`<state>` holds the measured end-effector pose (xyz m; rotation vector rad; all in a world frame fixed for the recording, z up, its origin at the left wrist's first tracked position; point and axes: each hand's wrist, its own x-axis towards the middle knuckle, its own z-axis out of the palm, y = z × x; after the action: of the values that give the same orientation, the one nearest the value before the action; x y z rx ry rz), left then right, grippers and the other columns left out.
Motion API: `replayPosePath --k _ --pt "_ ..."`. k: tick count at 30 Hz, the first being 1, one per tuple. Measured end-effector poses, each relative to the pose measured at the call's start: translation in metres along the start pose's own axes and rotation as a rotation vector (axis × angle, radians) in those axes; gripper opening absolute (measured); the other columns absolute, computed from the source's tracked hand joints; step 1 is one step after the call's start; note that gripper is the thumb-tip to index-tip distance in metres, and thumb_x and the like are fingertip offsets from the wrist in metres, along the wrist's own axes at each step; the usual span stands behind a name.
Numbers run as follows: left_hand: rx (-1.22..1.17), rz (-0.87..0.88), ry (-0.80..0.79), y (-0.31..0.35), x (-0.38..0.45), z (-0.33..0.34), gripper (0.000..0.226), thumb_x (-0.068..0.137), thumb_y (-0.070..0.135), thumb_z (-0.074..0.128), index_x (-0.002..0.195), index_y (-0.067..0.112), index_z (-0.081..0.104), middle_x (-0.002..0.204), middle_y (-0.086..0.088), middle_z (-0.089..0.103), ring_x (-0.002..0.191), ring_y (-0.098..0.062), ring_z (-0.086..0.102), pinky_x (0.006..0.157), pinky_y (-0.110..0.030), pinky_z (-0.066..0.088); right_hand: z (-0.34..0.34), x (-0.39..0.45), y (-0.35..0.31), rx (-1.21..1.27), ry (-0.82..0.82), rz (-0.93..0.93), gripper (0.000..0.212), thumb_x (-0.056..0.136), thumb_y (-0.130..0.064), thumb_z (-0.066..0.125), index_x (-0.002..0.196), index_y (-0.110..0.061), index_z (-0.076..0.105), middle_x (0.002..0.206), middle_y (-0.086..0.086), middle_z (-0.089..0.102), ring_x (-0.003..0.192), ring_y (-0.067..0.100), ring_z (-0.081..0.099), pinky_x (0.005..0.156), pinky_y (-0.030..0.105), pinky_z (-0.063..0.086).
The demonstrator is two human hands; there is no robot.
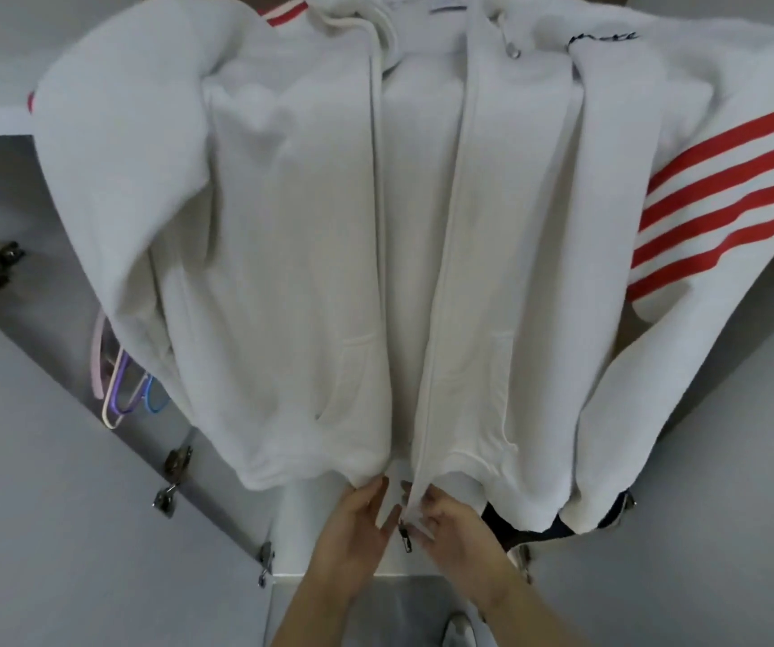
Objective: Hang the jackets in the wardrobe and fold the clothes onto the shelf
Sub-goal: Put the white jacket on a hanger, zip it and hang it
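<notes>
A white zip-up hooded jacket (291, 254) with red stripes on its sleeves hangs in front of me inside the wardrobe, its front unzipped. My left hand (357, 520) pinches the bottom hem of the jacket's left panel. My right hand (445, 523) grips the bottom of the right zipper edge, where the dark zipper pull (406, 540) dangles. The two hands sit close together at the hem's middle.
Several empty pastel hangers (116, 380) hang at the left behind the jacket. Open grey wardrobe doors with metal hinges (175, 464) flank both sides. A dark garment (529, 523) shows under the jacket's right hem. A white shelf edge (329, 579) lies below my hands.
</notes>
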<state>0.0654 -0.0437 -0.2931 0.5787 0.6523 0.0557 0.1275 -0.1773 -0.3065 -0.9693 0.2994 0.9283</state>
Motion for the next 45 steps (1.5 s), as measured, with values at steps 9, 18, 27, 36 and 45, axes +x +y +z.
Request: replayPosePath --k 9,18,27,36,45 --pt "0.315 0.221 0.138 -0.001 0.004 -0.007 0.048 0.085 0.044 0.056 0.130 0.026 0.055 0.124 0.009 0.067 0.116 -0.010 0.062 0.102 -0.035 0.042 -0.009 0.017 -0.019 -0.221 -0.039 -0.065 0.039 0.078 -0.013 0.071 0.114 0.002 0.067 0.113 0.019 0.069 0.104 0.029 0.065 0.099 0.039 0.048" --pt "0.318 0.402 0.315 -0.019 -0.057 -0.020 0.022 0.072 0.027 0.083 0.084 0.044 0.074 0.086 0.033 0.069 0.077 0.016 0.062 0.076 -0.019 0.040 -0.024 -0.052 0.028 -0.479 -0.104 -0.066 0.038 0.070 -0.019 0.077 0.103 -0.001 0.072 0.106 0.017 0.073 0.097 0.025 0.068 0.092 0.038 0.052" --pt "0.208 0.407 0.165 -0.022 -0.124 -0.044 0.043 0.075 0.004 0.076 0.113 0.022 0.064 0.106 0.006 0.074 0.103 -0.014 0.069 0.101 -0.038 0.046 -0.023 -0.125 0.079 -0.208 -0.068 -0.171 0.026 0.078 -0.015 0.072 0.099 0.000 0.073 0.088 0.014 0.071 0.067 0.015 0.061 0.061 0.022 0.050" --pt "-0.056 0.161 -0.118 -0.030 -0.172 -0.037 0.016 0.081 0.007 0.064 0.091 0.010 0.075 0.086 -0.004 0.071 0.076 -0.013 0.069 0.071 -0.029 0.059 -0.009 -0.182 0.099 0.096 -0.109 -0.299 0.028 0.069 -0.003 0.074 0.095 0.007 0.072 0.097 0.023 0.070 0.084 0.020 0.072 0.070 0.022 0.057" --pt "0.291 0.177 -0.413 -0.020 -0.211 -0.008 0.033 0.084 0.013 0.072 0.117 0.015 0.071 0.123 -0.012 0.068 0.110 -0.021 0.066 0.088 -0.025 0.053 0.022 -0.219 0.080 0.106 -0.125 -0.485 0.034 0.073 -0.006 0.074 0.101 0.009 0.060 0.107 0.027 0.067 0.101 0.028 0.068 0.084 0.028 0.056"
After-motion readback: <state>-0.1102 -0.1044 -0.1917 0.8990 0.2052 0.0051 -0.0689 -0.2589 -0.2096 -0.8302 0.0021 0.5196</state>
